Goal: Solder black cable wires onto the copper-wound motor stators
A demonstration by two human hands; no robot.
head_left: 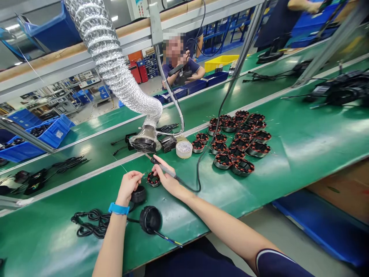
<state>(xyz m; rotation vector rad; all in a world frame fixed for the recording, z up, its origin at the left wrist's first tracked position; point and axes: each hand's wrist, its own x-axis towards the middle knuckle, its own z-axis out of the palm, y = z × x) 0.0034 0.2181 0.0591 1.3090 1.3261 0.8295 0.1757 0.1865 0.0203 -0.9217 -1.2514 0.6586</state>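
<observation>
My right hand (167, 179) is closed around a soldering iron (165, 167), its tip pointing up and left beneath the fume hose. Between the pinched fingers of my left hand (131, 184) is a thin solder wire (123, 168), trailing up and left. A small motor stator (153, 179) with copper windings lies on the green bench between my hands. Below my left hand sits a round black housing (138, 194), partly hidden by it. Nearer me, a second black housing (150, 220) lies open, with coloured wire ends (170, 240) coming out of it.
Several stators (236, 148) stand grouped on the right. A silver fume hose (123, 77) hangs over the bench, near a roll of tape (183, 149). The iron's black cord (198, 169) crosses the bench. Coiled black cable (92, 223) lies left. A co-worker (181, 69) sits opposite.
</observation>
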